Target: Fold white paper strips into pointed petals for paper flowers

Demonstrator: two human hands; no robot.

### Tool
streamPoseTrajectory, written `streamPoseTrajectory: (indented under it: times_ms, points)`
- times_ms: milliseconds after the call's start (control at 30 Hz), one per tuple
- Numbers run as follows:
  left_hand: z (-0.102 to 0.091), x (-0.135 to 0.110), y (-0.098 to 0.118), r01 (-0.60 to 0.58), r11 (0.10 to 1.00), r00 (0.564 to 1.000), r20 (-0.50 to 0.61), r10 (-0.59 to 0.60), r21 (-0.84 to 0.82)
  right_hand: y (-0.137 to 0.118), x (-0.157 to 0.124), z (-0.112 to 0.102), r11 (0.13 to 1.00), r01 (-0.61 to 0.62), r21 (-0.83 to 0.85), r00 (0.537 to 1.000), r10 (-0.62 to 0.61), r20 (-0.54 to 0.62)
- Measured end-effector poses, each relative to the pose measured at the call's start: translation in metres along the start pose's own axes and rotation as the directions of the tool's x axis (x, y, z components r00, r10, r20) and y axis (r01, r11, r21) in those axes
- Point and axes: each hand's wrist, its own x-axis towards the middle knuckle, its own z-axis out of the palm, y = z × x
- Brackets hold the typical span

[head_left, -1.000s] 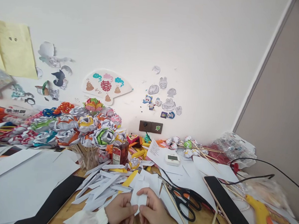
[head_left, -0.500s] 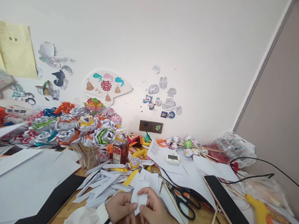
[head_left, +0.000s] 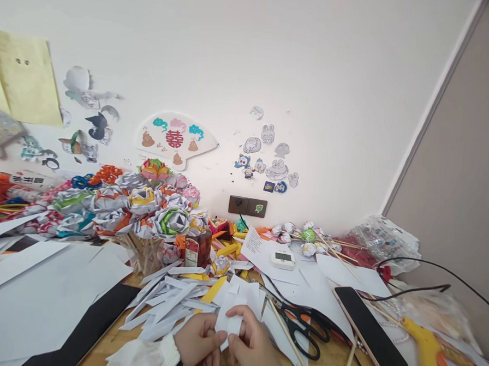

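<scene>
A small piece of white paper is pinched between my two hands, low in the middle of the view. My left hand is closed on its left side, thumb against the lower edge. On the other side, my right hand grips it with the forefinger bent over the face and the thumb below. Some of the fingertips behind the paper are hidden. Just beyond it lie white paper sheets, and to the left is a heap of folded white paper strips.
Black-handled scissors and wooden sticks lie right of my hands, then a phone and a yellow glue gun. Folded paper flowers crowd the back left. A white timer rests on paper near the wall socket.
Both hands keep their grip on the paper and have barely shifted. A sheet's edge at the far left sits slightly differently, and the whole view has moved a little.
</scene>
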Motion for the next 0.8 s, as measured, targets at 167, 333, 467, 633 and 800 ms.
streamPoseTrajectory:
  times_ms: [167, 333, 467, 633, 800]
  points:
    - [0.001, 0.002, -0.006, 0.005, 1.0, 1.0, -0.029, -0.005, -0.009, 0.009, 0.001, 0.0, 0.996, 0.06, -0.065, 0.998, -0.061, -0.008]
    - [-0.003, 0.003, -0.006, 0.03, 0.999, 0.999, 0.041, -0.029, -0.043, 0.011, 0.001, -0.001, 0.988, 0.081, -0.135, 0.997, -0.078, 0.023]
    - [-0.005, 0.004, -0.003, 0.058, 0.996, 0.991, 0.124, -0.05, -0.063, 0.003, -0.001, 0.0, 0.978, 0.094, -0.184, 0.995, -0.086, 0.053]
    - [-0.006, 0.006, -0.003, 0.065, 0.995, 0.988, 0.147, -0.054, -0.073, 0.002, -0.001, 0.0, 0.965, 0.111, -0.239, 0.993, -0.101, 0.054]
    - [-0.006, 0.006, -0.007, 0.055, 0.996, 0.989, 0.138, -0.046, -0.064, 0.004, 0.0, -0.001, 0.966, 0.109, -0.233, 0.993, -0.094, 0.077]
